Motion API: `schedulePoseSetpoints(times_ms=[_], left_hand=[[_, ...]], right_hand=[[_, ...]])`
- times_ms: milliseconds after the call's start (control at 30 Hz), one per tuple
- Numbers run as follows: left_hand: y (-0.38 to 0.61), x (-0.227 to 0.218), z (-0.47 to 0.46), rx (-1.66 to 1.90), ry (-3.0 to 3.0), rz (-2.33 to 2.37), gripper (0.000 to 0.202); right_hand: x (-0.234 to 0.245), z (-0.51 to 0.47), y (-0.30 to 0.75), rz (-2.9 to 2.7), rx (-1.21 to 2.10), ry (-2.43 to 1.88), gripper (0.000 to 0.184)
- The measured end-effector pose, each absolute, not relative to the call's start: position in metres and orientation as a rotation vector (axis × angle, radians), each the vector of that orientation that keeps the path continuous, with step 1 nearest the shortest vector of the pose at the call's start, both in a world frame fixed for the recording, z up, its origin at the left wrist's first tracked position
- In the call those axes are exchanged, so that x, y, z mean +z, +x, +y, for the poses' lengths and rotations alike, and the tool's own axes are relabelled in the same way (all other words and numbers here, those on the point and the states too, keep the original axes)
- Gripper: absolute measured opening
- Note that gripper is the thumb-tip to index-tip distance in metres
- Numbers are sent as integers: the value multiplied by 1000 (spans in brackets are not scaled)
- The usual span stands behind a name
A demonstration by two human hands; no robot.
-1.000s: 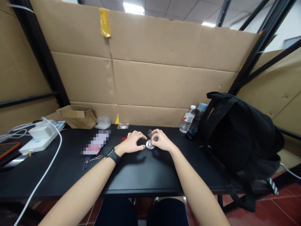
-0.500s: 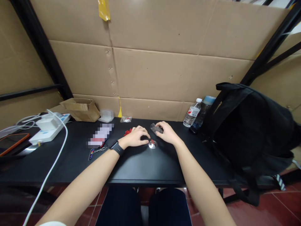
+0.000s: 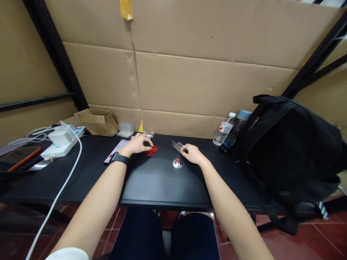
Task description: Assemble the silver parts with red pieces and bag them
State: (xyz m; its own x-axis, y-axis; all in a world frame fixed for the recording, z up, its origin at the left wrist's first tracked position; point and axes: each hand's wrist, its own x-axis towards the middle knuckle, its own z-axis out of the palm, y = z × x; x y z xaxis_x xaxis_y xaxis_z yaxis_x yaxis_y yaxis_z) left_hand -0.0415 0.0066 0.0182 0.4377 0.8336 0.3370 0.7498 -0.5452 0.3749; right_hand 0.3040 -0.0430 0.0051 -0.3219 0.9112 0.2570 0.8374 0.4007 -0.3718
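My left hand (image 3: pixel 138 143) is at the near left edge of a small pile of red thin pieces (image 3: pixel 151 150), thumb and forefinger curved towards it with a gap between them. Whether the fingertips touch the pieces I cannot tell. In my right hand (image 3: pixel 193 154) the fingers are closed on the lower right end of a small clear plastic bag (image 3: pixel 176 145), which lies slanted on the table. A clear, round suction cup (image 3: pixel 177 164) with a red bit on top rests on the black table (image 3: pixel 159 184), below the bag and apart from both hands.
A phone (image 3: pixel 117 150) lies partly behind my left wrist. Farther left are a power strip (image 3: pixel 55 148) with a white cable and an open cardboard box (image 3: pixel 99 122). To the right stand a water bottle (image 3: pixel 222 130), a blue-lidded bottle (image 3: pixel 236 128) and a black backpack (image 3: pixel 287 148).
My left hand has moved left and back from beside the suction cup to the red pile, uncovering more of it. My right hand stays at the bag, turned slightly.
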Motion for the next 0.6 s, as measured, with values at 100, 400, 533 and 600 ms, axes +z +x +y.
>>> schedulePoseSetpoints(times_ms=[100, 400, 533, 600], left_hand=[[-39, 20, 4, 552, 2591, 1283, 23], [-40, 17, 5, 516, 2588, 1301, 13], [-37, 16, 5, 556, 2593, 1295, 17], [-36, 16, 5, 531, 2598, 1308, 16]], right_hand=[[7, -43, 306, -2259, 266, -1508, 23], [10, -42, 311, -2268, 367, -1357, 48], [14, -43, 314, -2212, 362, -1332, 44], [15, -41, 316, -2190, 378, -1308, 40]])
